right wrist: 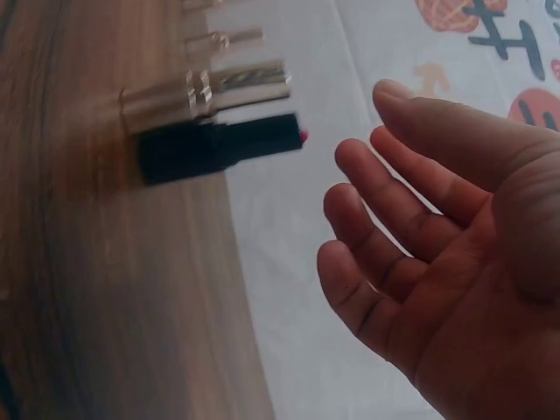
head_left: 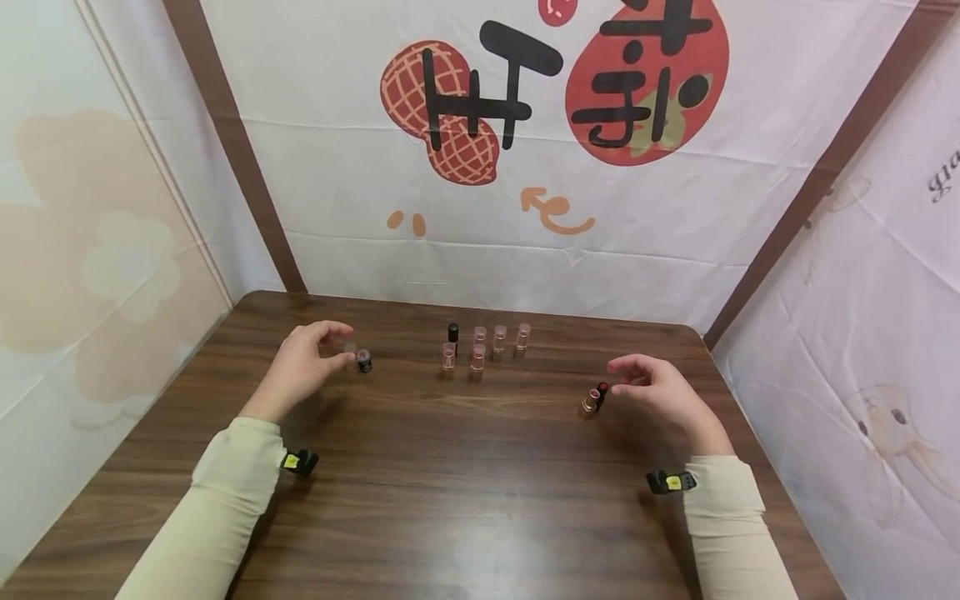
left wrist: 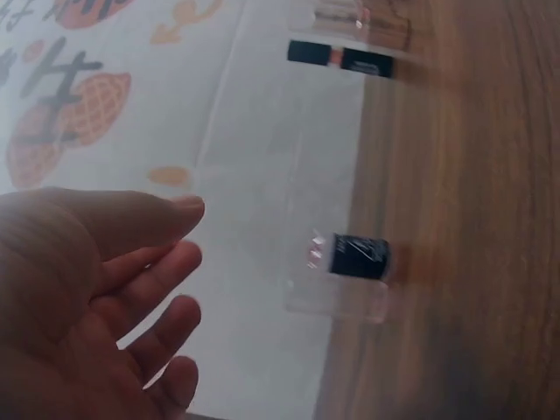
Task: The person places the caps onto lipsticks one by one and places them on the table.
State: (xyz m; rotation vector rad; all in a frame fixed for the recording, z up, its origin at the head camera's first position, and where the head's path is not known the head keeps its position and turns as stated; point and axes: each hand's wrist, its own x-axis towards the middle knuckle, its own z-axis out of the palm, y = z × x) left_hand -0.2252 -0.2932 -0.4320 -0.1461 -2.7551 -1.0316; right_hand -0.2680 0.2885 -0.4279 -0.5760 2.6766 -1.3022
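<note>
My left hand [head_left: 300, 367] hovers over the left of the table with its fingers loosely bent and nothing in them. Just right of its thumb stands a short black cylinder [head_left: 364, 362] with a pinkish top, and a clear piece shows beside this cylinder [left wrist: 359, 255] in the left wrist view. My right hand [head_left: 663, 393], its fingers also relaxed, holds nothing. Close to its fingertips a black lipstick [head_left: 602, 397] with a red tip stands uncapped. Next to that black lipstick [right wrist: 219, 149] is a gold lipstick [head_left: 589, 404].
At the table's back middle stand several lipsticks with clear caps [head_left: 477, 360] and a slim black tube [head_left: 453, 335]. A printed white cloth [head_left: 450, 267] hangs behind the brown wooden table [head_left: 420, 467]. More cloth panels flank both sides.
</note>
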